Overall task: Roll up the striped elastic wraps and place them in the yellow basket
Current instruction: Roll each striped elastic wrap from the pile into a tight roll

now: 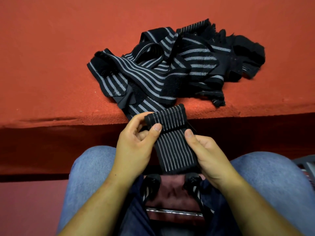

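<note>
so the half-rolled wrap (175, 150) is black with thin pale grey lines running along its length, packed close together. the pile of wraps (153, 70) is black too, but the stripes there are wider and more of a mid grey, plus there are a few plain black patches with no stripes at all. the surface (51, 57) under the pile is a flat orange-red all over, and its front edge goes a much darker red in shadow. jeans (90, 167) are a faded light blue, shoes (150, 184) are black with a couple of grey stripes, floor (25, 205) is a dull pinkish red, and the bar (173, 212) is shiny silver
</note>
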The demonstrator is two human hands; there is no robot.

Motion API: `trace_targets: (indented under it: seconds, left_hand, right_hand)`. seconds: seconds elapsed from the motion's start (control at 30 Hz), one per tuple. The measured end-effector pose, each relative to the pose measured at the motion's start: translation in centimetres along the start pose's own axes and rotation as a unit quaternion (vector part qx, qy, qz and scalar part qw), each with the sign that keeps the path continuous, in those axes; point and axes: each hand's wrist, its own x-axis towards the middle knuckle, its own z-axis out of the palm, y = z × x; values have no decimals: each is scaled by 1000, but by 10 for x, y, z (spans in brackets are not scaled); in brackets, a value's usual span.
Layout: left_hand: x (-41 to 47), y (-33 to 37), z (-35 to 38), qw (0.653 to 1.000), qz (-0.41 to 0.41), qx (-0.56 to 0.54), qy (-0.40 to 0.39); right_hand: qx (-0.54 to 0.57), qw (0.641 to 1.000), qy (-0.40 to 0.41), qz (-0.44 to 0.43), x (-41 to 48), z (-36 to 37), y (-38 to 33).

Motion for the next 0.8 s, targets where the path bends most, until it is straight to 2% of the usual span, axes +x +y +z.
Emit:
trace_targets:
  seconds: [0.3,0.53,0.8]
  left_hand:
    - [0,3,1,999,-21,-29,-12]
    - [-3,6,3,996,8,56,-66]
    - [-5,2,1,990,22,98,-97]
  right_hand:
    - [60,998,-3,-9,-1,3,-6]
    - [67,998,4,-1,-1,2,-6]
    - [84,996,17,-1,0,1,-7]
